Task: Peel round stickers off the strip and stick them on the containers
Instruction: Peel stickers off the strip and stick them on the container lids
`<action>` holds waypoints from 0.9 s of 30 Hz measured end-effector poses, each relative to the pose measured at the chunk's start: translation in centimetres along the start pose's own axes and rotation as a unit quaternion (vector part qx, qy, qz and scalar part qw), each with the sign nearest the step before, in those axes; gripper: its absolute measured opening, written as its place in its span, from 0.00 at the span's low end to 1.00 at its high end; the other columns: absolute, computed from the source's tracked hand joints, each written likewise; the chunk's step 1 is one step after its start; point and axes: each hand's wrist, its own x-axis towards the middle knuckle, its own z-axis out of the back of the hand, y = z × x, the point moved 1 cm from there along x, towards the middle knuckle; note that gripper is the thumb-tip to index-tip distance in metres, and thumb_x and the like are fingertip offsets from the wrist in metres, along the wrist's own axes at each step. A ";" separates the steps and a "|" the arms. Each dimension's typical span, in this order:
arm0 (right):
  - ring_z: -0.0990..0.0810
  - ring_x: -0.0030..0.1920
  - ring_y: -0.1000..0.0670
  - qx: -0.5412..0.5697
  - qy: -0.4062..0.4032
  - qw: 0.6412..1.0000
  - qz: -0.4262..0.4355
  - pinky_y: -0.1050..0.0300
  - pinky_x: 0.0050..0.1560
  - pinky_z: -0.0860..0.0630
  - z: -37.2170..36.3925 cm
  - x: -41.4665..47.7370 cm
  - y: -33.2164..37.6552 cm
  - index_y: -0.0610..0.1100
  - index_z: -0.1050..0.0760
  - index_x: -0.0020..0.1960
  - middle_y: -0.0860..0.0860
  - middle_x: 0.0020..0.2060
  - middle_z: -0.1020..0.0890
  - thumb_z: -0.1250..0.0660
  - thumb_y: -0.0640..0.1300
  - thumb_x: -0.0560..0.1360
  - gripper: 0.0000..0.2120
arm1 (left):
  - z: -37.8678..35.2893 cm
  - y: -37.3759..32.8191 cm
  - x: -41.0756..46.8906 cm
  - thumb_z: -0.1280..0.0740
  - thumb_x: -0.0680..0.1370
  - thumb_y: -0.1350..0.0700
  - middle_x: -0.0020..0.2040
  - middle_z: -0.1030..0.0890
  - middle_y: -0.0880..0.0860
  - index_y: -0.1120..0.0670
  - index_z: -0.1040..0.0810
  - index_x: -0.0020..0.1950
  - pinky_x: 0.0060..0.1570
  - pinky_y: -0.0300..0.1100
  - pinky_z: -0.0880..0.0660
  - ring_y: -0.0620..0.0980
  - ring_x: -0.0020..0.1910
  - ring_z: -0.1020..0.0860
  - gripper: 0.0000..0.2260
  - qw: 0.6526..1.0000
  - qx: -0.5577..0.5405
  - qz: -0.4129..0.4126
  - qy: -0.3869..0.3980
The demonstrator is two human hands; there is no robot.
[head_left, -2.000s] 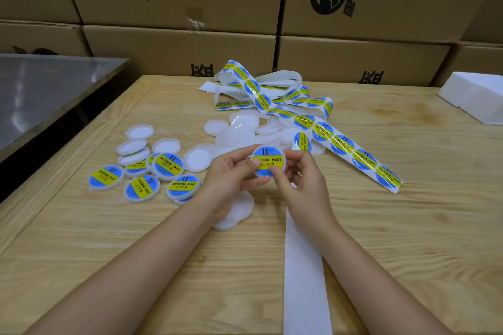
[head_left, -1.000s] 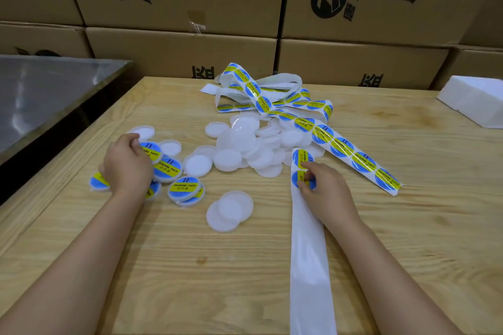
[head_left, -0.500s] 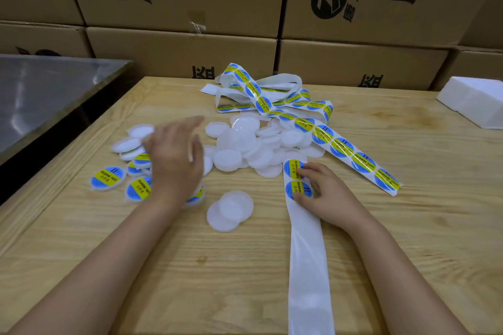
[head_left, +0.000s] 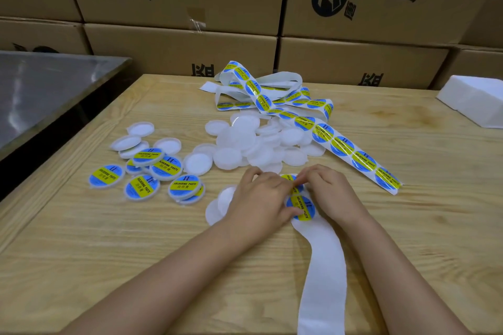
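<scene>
The left hand (head_left: 260, 198), which half a second ago hovered over the labelled containers (head_left: 148, 171) at 9 o'clock, has crossed to meet the right hand (head_left: 330, 193) on the sticker strip (head_left: 324, 280) at the middle of the wooden table (head_left: 109, 253). It now lies palm-down with its fingers loosely bent and its thumb pressed beside a fully visible sticker (head_left: 302, 207). The right hand, flat on the strip before, now curls its fingertips to pinch the edge of the next sticker (head_left: 289, 178) at 12 o'clock of the first.

The peeled backing trails to 6 o'clock, and the loaded length runs off toward 2 o'clock. Plain white containers (head_left: 253, 144) are heaped at 12 o'clock of the hands, and two more (head_left: 217, 208) lie partly under the left hand. The blue-and-yellow stickers read "SOLDERING PASTE" and "II" with Chinese characters. The cardboard boxes (head_left: 177, 49) behind carry a black logo and large Chinese characters.
</scene>
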 end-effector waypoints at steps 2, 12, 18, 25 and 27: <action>0.20 0.46 0.51 -0.006 -0.018 1.000 0.001 0.53 0.51 0.27 -0.5 0.0 0.0 0.43 0.18 0.40 0.50 0.40 0.17 0.44 0.44 0.79 0.18 | -0.4 0.1 0.1 0.40 0.75 0.38 0.57 0.22 0.45 0.47 0.29 0.66 0.63 0.42 0.48 0.45 0.61 0.29 0.23 1.000 0.020 -0.005 0.003; 0.19 0.42 0.47 0.231 -0.047 0.969 -0.080 0.59 0.45 0.23 -2.6 0.5 1.1 0.41 0.20 0.42 0.42 0.41 0.17 0.48 0.51 0.82 0.23 | 0.1 0.7 0.7 0.38 0.77 0.46 0.51 0.19 0.49 0.47 0.29 0.63 0.69 0.43 0.60 0.47 0.58 0.25 0.16 0.999 0.001 0.005 0.031; 0.19 0.43 0.48 0.197 -0.045 0.977 -0.074 0.54 0.51 0.23 -2.8 0.6 1.3 0.43 0.20 0.43 0.44 0.39 0.17 0.49 0.56 0.80 0.25 | -0.2 0.8 0.3 0.35 0.76 0.50 0.48 0.21 0.48 0.50 0.29 0.59 0.70 0.47 0.57 0.48 0.57 0.25 0.13 0.998 -0.055 0.014 0.031; 0.19 0.37 0.54 0.216 -0.042 0.973 -0.066 0.62 0.43 0.25 -3.3 0.3 2.0 0.44 0.20 0.43 0.46 0.38 0.18 0.51 0.58 0.80 0.26 | 0.0 1.0 0.6 0.36 0.75 0.52 0.53 0.22 0.48 0.49 0.26 0.60 0.65 0.44 0.47 0.49 0.58 0.27 0.14 0.999 -0.041 0.023 0.026; 0.19 0.37 0.54 0.212 -0.044 0.974 -0.063 0.58 0.47 0.24 -3.2 0.3 2.0 0.44 0.20 0.44 0.46 0.39 0.17 0.51 0.59 0.80 0.26 | 0.1 1.0 0.4 0.36 0.75 0.55 0.50 0.20 0.48 0.50 0.27 0.60 0.67 0.43 0.51 0.48 0.56 0.26 0.14 0.998 -0.053 0.025 0.020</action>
